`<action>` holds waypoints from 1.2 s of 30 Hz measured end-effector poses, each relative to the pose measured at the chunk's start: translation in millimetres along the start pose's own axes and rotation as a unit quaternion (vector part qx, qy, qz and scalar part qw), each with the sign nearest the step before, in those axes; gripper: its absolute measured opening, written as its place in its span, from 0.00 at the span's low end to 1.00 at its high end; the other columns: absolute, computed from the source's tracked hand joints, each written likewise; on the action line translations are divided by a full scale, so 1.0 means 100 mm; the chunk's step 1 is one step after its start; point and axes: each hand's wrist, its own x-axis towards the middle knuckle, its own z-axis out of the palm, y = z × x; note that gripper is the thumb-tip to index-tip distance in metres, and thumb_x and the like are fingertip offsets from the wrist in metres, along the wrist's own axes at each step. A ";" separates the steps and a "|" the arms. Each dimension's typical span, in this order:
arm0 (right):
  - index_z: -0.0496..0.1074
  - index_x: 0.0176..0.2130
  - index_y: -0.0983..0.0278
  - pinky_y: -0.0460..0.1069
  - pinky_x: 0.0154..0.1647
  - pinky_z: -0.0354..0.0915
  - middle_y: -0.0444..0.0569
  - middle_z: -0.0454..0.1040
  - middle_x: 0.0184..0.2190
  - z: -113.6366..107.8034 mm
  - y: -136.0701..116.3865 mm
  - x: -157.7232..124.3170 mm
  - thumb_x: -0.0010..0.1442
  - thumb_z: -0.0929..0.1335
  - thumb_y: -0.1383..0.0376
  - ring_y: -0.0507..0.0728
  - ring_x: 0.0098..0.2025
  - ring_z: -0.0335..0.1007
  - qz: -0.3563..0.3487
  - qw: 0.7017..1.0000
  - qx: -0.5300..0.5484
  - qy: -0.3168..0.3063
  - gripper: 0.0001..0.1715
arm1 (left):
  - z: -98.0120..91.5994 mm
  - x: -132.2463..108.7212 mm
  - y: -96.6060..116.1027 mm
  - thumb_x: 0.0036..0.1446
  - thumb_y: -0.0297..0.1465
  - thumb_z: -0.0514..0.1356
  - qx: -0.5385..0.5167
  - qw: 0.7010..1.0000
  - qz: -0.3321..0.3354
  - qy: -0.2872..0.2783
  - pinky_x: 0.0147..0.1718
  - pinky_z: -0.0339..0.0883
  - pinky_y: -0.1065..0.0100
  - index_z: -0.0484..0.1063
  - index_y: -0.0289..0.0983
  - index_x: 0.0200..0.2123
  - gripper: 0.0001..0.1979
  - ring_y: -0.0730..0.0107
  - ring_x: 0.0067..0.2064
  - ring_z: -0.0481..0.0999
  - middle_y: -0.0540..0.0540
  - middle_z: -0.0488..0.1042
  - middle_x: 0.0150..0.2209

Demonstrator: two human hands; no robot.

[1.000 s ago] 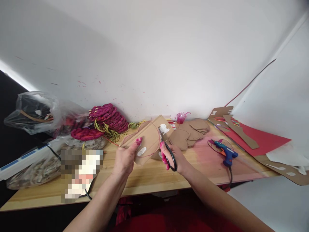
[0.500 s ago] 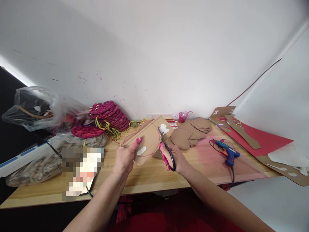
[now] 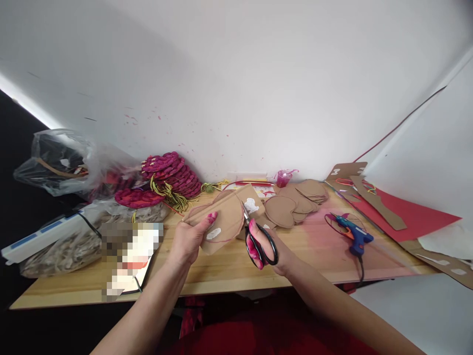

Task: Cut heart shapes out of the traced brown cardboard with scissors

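My left hand (image 3: 190,237) pinches the lower left of a brown cardboard piece (image 3: 229,215), thumb on top. A heart-like outline is drawn on the cardboard in dark red, and white patches mark its surface. In my right hand (image 3: 271,250) are black-handled scissors (image 3: 261,245), with fingers and thumb in the loops. The scissor blades meet the cardboard's right part, along the drawn line beside a white patch. Both hands have pink stains or colour on the fingertips. Behind them lie several cut cardboard hearts (image 3: 280,212).
A blue glue gun (image 3: 356,236) lies to the right, near red sheet (image 3: 417,209) and cardboard scraps. At the left are stacked magenta braided pieces (image 3: 172,172), plastic bags (image 3: 62,153) and a power strip (image 3: 44,236). A pink-stained cup (image 3: 284,178) stands at the back.
The scissor handles have spread apart and my right hand has shifted slightly down and right. The whole view has shifted a little. My left hand keeps its hold on the cardboard.
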 end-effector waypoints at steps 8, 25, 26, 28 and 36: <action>0.66 0.24 0.64 0.44 0.16 0.47 0.41 0.64 0.17 -0.06 0.00 -0.07 0.54 0.59 0.24 0.47 0.14 0.58 0.033 0.999 0.035 -0.016 0.46 | 0.03 -0.03 -0.06 0.39 0.37 0.79 -0.009 1.000 0.017 0.007 0.40 0.78 0.65 0.81 0.33 0.44 0.28 0.63 0.40 0.82 0.41 0.83 0.42; 0.69 0.25 0.66 0.45 0.15 0.44 0.42 0.67 0.18 -0.22 -0.19 -0.07 0.55 0.57 0.24 0.48 0.15 0.63 0.051 0.996 0.031 -0.071 0.49 | 0.01 -0.12 0.05 0.43 0.36 0.78 0.020 0.998 -0.044 -0.034 0.41 0.80 0.63 0.79 0.33 0.50 0.30 0.58 0.42 0.84 0.37 0.83 0.48; 0.70 0.25 0.66 0.44 0.14 0.44 0.43 0.67 0.17 -0.23 -0.20 -0.08 0.55 0.56 0.24 0.48 0.14 0.64 0.051 0.996 0.020 -0.069 0.50 | 0.01 -0.12 0.05 0.43 0.36 0.78 0.023 0.998 -0.044 -0.035 0.41 0.80 0.63 0.79 0.33 0.50 0.30 0.58 0.43 0.84 0.37 0.83 0.48; 0.71 0.25 0.67 0.44 0.14 0.44 0.43 0.67 0.16 -0.23 -0.19 -0.09 0.54 0.57 0.24 0.49 0.14 0.64 0.047 0.997 -0.002 -0.060 0.51 | 0.00 -0.13 0.06 0.43 0.36 0.78 0.034 0.998 -0.030 -0.043 0.42 0.80 0.64 0.80 0.33 0.50 0.29 0.58 0.43 0.84 0.38 0.84 0.47; 0.68 0.24 0.65 0.44 0.16 0.50 0.41 0.65 0.17 -0.21 -0.16 -0.11 0.54 0.60 0.25 0.48 0.15 0.62 0.011 0.999 0.016 -0.026 0.47 | 0.04 -0.15 0.10 0.41 0.37 0.79 0.045 0.997 -0.027 -0.049 0.39 0.79 0.64 0.81 0.33 0.46 0.28 0.57 0.40 0.84 0.39 0.85 0.43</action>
